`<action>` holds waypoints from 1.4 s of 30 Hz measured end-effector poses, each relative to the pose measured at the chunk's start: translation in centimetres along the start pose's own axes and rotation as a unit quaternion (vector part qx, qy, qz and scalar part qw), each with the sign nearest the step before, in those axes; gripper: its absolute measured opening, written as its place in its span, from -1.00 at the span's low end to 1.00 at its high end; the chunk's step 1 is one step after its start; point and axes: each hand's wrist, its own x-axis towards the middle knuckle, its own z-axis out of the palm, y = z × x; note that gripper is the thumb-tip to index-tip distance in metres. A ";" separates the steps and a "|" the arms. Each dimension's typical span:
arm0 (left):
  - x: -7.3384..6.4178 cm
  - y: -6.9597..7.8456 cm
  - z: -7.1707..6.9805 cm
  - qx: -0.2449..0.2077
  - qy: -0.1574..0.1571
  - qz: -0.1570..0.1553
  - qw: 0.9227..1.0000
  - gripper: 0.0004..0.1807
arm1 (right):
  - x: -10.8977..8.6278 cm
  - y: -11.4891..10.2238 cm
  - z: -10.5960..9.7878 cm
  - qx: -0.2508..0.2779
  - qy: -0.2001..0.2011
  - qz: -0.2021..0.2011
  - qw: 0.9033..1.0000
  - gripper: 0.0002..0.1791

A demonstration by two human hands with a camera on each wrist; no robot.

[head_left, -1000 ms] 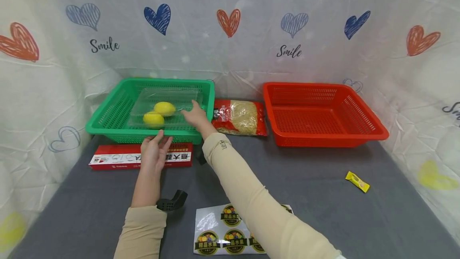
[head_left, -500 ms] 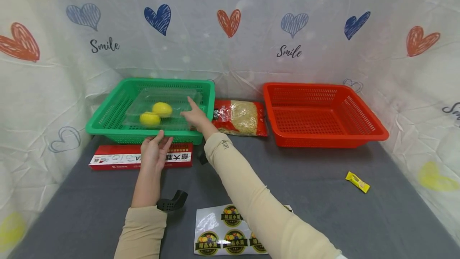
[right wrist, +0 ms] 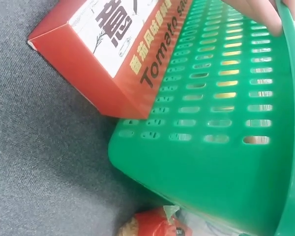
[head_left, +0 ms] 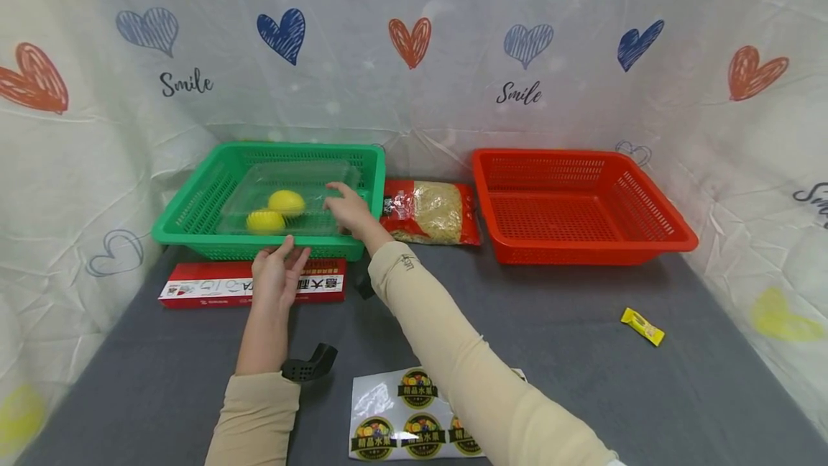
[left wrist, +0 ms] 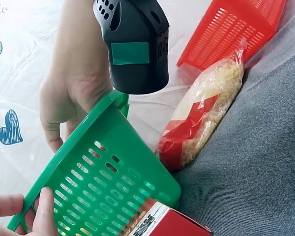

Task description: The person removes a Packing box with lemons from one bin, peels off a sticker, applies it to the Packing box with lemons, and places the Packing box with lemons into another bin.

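Just inside the green basket [head_left: 378, 185] lies a clear plastic box [head_left: 323, 175], with two yellow lemons [head_left: 287, 203] showing through it. My left hand [head_left: 277, 275] grips the basket's front rim. In the left wrist view, its thumb and fingers [left wrist: 45, 209] lie on either side of that rim. Over the basket's right front corner reaches my right hand [head_left: 354, 214], its fingertips at the right part of the box, index finger extended. The left wrist view shows this right hand [left wrist: 73, 101] with fingers pointing down behind the rim, their tips partly hidden.
A red and white carton [head_left: 207, 286] lies against the basket's front. Right of the basket sits a red and clear bag [head_left: 436, 211], then a red basket [head_left: 582, 243]. A sticker sheet [head_left: 388, 408] lies near the front; a small yellow packet [head_left: 642, 326] is at right.
The clear box with the lemons has shifted left and toward the front inside the green basket. My right index finger has moved left and down. The left hand stays at the rim.
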 end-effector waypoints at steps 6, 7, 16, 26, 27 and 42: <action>-0.1 0.0 -0.1 0.006 0.001 0.008 1.000 -0.78 | -0.1 0.1 0.3 0.001 0.022 -0.021 1.000 -0.59; -0.1 0.0 -0.1 0.007 0.001 0.010 1.000 -0.78 | -0.1 0.1 0.3 0.000 0.027 -0.024 0.999 -0.60; -0.2 -0.3 0.1 0.010 -0.003 0.012 1.000 -0.78 | -1.0 -0.2 0.0 -0.025 0.081 -0.043 0.995 -0.64; -0.2 -0.4 -0.2 0.023 -0.002 0.024 0.999 -0.78 | -1.7 -0.9 -0.5 -0.012 0.091 -0.056 0.994 -0.68; -0.2 -0.3 -0.2 0.024 -0.002 0.024 0.999 -0.78 | -1.8 -1.1 -0.6 -0.007 0.088 -0.058 0.994 -0.68; -0.5 -0.3 -0.3 0.030 -0.029 0.031 0.999 -0.75 | -4.5 -2.6 -3.1 0.044 0.069 -0.105 0.991 -0.67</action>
